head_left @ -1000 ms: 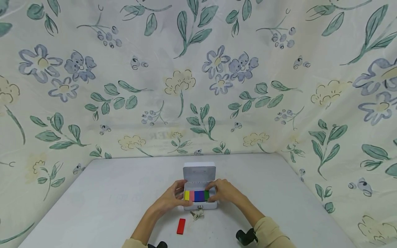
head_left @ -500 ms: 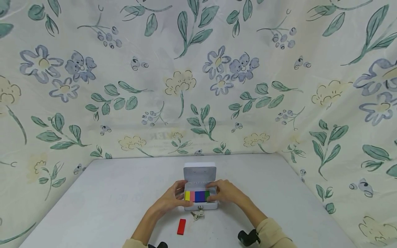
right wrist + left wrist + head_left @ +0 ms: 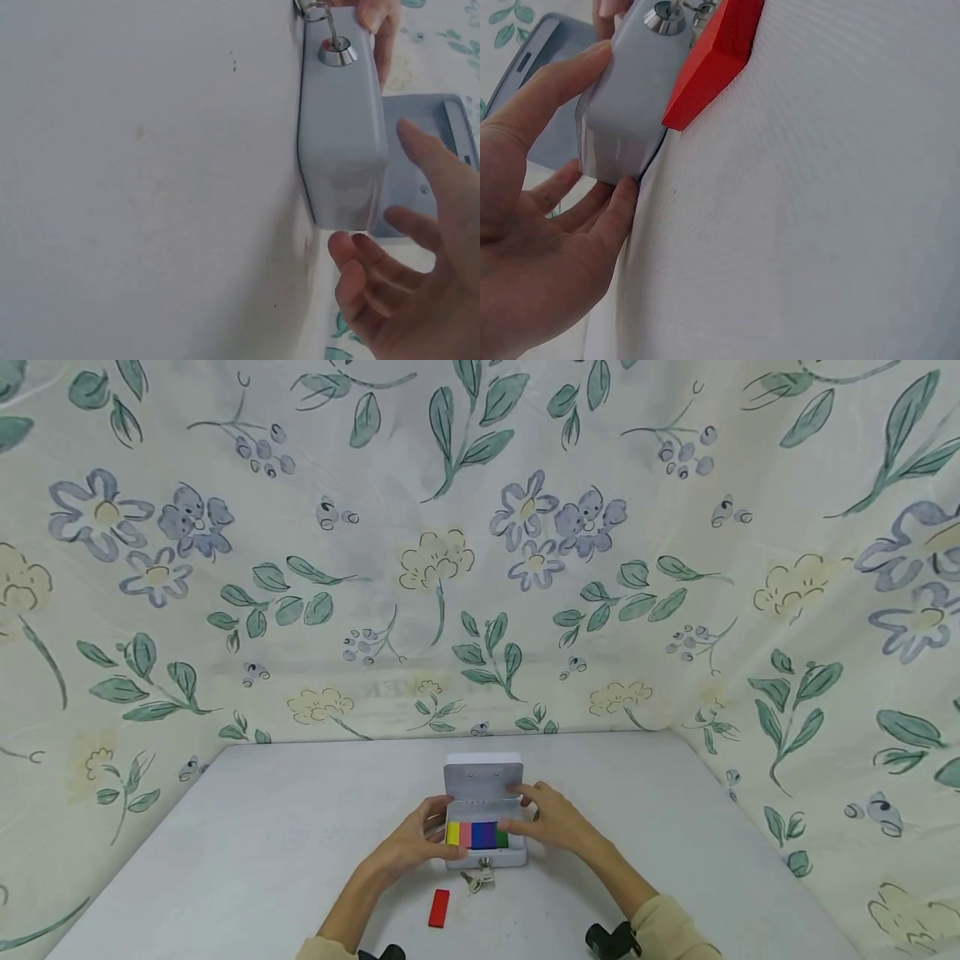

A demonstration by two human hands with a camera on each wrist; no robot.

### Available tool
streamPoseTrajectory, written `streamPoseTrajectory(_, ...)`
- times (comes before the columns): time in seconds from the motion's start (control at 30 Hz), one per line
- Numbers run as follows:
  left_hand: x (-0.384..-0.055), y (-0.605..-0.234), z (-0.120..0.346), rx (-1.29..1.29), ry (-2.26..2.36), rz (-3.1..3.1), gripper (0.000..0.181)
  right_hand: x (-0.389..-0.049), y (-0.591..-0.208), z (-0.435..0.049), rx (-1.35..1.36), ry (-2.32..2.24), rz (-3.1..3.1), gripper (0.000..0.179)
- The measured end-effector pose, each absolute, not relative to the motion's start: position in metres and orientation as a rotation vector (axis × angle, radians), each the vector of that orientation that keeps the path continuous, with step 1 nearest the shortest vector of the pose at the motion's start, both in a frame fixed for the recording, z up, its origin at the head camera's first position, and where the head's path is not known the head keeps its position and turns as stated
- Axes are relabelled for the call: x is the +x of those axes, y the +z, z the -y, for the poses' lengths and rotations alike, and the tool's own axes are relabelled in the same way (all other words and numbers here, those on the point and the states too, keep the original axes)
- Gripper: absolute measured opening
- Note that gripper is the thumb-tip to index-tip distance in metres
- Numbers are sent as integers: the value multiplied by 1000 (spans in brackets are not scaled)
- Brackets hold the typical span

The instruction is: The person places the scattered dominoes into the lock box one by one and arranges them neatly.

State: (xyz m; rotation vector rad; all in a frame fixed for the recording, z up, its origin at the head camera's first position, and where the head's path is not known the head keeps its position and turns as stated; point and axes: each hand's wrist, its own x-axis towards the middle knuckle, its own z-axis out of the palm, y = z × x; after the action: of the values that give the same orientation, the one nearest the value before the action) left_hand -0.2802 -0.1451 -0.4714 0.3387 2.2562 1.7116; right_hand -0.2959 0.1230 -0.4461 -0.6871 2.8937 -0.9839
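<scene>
A pale grey metal cash box (image 3: pixel 504 858) stands on the table with its lid (image 3: pixel 483 781) raised. Inside lies a row of coloured blocks: yellow (image 3: pixel 453 834), pink (image 3: pixel 466 836), blue (image 3: pixel 477 836), purple (image 3: pixel 490 836) and green (image 3: pixel 502 840). My left hand (image 3: pixel 408 839) grips the box's left end, thumb over the front rim and fingers round the side, as the left wrist view shows. Over the right end hovers my right hand (image 3: pixel 555 818), fingers spread and holding nothing. In the right wrist view its fingertips (image 3: pixel 341 244) are close to the box's corner.
A red block (image 3: pixel 438 908) lies on the white table (image 3: pixel 300 810) in front of the box. Keys (image 3: pixel 477 881) hang from the lock (image 3: pixel 337 51) at the box's front. Floral cloth (image 3: pixel 360 568) surrounds the table's back and sides.
My right hand has come up and away from the green block, its fingers spreading and shifting slightly right. The left hand and the box stay put.
</scene>
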Motion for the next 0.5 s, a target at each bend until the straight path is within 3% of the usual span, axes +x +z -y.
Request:
streamPoseTrajectory(0.17, -279, -470, 144, 338, 1710, -2263, 94, -292, -447, -122, -652, -984, -2789, 84)
streamPoseTrajectory(0.5, -279, -469, 143, 345, 1710, -2277, 94, -292, -444, -124, -681, -940, -2744, 90)
